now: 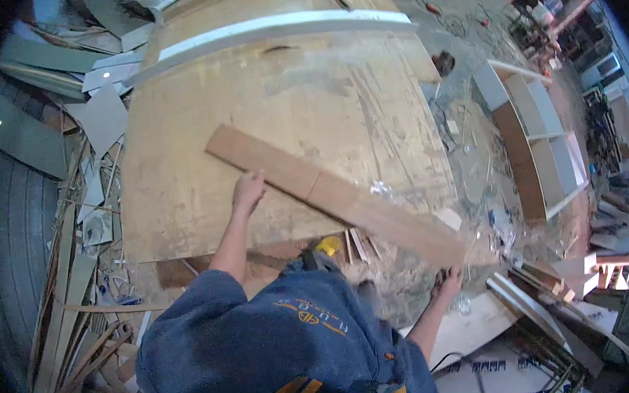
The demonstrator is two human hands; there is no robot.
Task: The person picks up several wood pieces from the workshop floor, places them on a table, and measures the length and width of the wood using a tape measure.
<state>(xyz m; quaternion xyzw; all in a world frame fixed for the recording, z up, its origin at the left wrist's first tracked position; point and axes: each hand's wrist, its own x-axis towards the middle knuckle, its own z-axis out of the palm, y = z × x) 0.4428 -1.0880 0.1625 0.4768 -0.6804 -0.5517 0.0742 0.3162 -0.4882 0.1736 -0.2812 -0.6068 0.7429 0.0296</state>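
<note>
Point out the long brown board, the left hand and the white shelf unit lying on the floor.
long brown board (333, 193), head view, middle of its top face.
left hand (247, 191), head view, back of the hand.
white shelf unit (545, 135), head view, a middle divider.
</note>
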